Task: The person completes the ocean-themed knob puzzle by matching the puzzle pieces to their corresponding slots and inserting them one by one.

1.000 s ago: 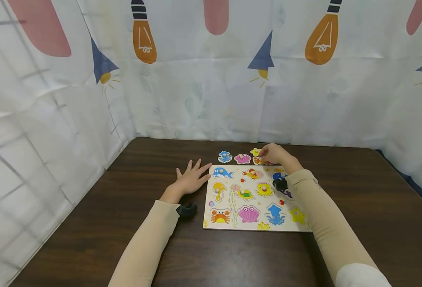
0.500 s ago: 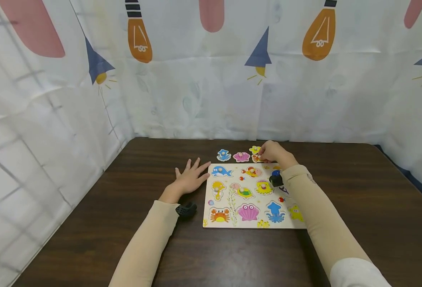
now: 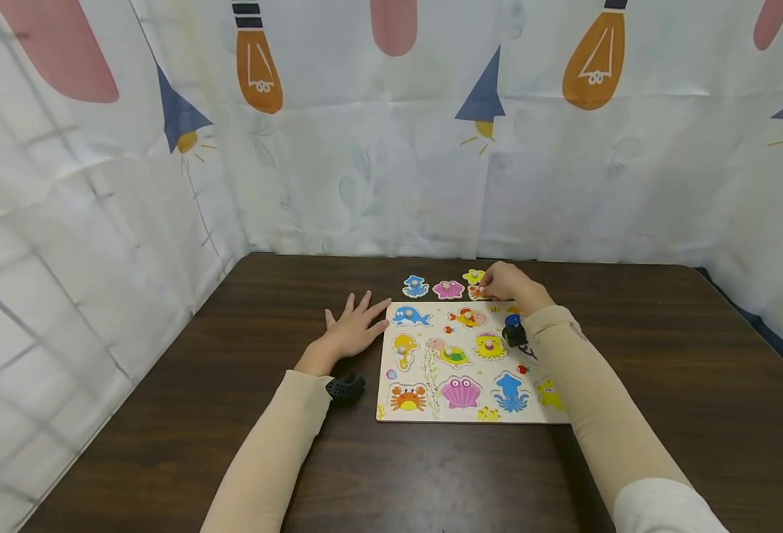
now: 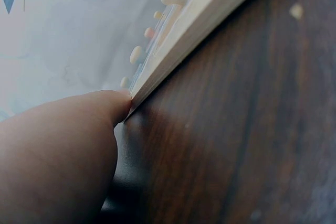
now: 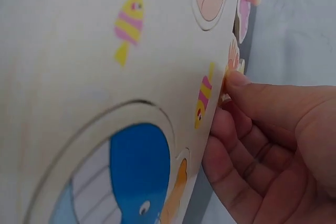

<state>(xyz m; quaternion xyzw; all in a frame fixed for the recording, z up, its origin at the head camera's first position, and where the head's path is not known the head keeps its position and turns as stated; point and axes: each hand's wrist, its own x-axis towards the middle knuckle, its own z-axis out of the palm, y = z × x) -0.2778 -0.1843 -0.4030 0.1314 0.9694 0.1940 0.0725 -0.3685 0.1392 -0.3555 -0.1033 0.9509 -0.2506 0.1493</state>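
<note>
Near the tabletop's (image 3: 631,296) far edge, we still see the right hand (image 3: 508,283) pinching the crab piece (image 3: 476,292) just beyond the puzzle board (image 3: 488,379), so its placing seems yet undone, while the spread left hand (image 3: 350,333) touches the board's far-left corner.

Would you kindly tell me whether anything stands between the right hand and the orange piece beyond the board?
Nothing visible does: the right hand touches the orange piece, just past the far edge of the board.

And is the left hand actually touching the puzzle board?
Touching. The left wrist view shows it: a digit of the left hand meets the edge of the puzzle board, with no gap between them.
</note>
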